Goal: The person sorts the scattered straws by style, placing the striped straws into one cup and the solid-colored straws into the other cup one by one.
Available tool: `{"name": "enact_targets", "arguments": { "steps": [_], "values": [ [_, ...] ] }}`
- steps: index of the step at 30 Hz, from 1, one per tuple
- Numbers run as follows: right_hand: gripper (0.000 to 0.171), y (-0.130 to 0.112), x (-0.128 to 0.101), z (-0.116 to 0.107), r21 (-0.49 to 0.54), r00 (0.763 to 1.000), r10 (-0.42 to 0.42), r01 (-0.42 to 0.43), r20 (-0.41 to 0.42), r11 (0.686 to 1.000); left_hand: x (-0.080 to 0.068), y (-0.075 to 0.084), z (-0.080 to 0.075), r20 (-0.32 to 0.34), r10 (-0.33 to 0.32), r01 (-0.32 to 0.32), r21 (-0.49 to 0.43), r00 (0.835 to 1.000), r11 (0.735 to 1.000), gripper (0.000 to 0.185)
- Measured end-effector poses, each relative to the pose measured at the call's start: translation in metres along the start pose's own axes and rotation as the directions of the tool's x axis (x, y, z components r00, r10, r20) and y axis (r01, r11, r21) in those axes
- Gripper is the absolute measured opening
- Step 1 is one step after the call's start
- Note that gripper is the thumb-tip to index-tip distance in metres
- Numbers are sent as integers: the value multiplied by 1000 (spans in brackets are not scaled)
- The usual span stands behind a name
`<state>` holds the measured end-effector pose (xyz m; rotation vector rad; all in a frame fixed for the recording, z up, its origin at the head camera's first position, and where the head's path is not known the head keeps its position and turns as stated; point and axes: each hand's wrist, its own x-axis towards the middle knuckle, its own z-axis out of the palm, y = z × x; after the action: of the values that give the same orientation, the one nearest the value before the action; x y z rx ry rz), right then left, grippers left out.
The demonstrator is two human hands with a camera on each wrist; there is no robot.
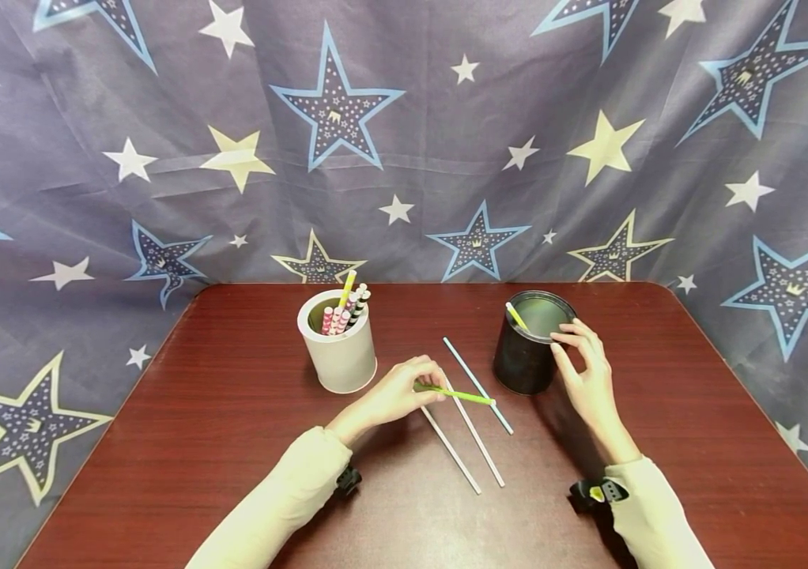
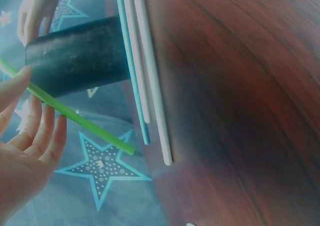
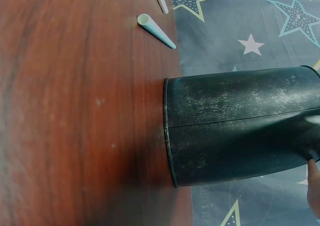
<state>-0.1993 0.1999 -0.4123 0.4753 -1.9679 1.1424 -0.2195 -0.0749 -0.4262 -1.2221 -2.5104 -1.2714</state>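
Observation:
In the head view my left hand (image 1: 404, 389) pinches a green straw (image 1: 471, 396) between thumb and fingertips, over the straws lying on the table. The left wrist view shows the same green straw (image 2: 82, 120) slanting past the fingers. My right hand (image 1: 587, 375) holds the near right rim of an upright black can (image 1: 526, 365); its thumb (image 3: 313, 181) touches the can's side in the right wrist view. One yellow-green straw (image 1: 515, 315) leans inside that can. Below the left hand lie a blue straw (image 1: 476, 381) and two whitish straws (image 1: 477, 437) (image 1: 452, 451).
A white cylindrical holder (image 1: 341, 365) stands at the back left with several patterned straws (image 1: 336, 320) and a taller yellow one (image 1: 347, 289) in it. The brown table (image 1: 183, 442) ends at a star-patterned curtain (image 1: 404, 174).

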Motion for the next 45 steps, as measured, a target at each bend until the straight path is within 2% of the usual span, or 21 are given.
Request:
{"name": "enact_targets", "arguments": {
  "steps": [7, 11, 18, 22, 27, 32, 36, 41, 45],
  "values": [
    [21, 1, 1, 0, -2, 1000, 6, -6, 2, 1000, 7, 6, 5, -74, -20, 11, -119, 997, 993, 12],
    [20, 1, 1, 0, -14, 1000, 15, -15, 8, 1000, 12, 13, 7, -123, -76, 56, -159, 990, 986, 11],
    [20, 5, 0, 1, -20, 1000, 11, -11, 2, 1000, 23, 52, -2, -195, -186, 124, -295, 963, 948, 10],
    [22, 19, -4, 1, -15, 1000, 19, -19, 3, 1000, 31, 63, -5, -234, -226, 139, -337, 946, 931, 12],
    [20, 37, -8, 2, -20, 1000, 14, -13, 12, 1000, 41, 71, -6, -299, -216, 83, -402, 929, 912, 14],
    [22, 36, -8, 2, -17, 1000, 19, -19, 11, 1000, 51, 82, -7, -345, -219, 49, -439, 913, 897, 14],
    [23, 26, -5, 3, -7, 1000, 13, -13, -1, 1000, 58, 89, -8, -375, -214, 21, -455, 902, 890, 14],
    [21, 5, -1, 2, -6, 1000, -1, 1, -9, 1000, 65, 97, -11, -399, -187, -38, -493, 898, 869, 15],
    [21, -1, 1, 1, -11, 1000, 1, -1, -7, 1000, 72, 101, -11, -414, -164, -82, -515, 895, 853, 16]
  ]
}}
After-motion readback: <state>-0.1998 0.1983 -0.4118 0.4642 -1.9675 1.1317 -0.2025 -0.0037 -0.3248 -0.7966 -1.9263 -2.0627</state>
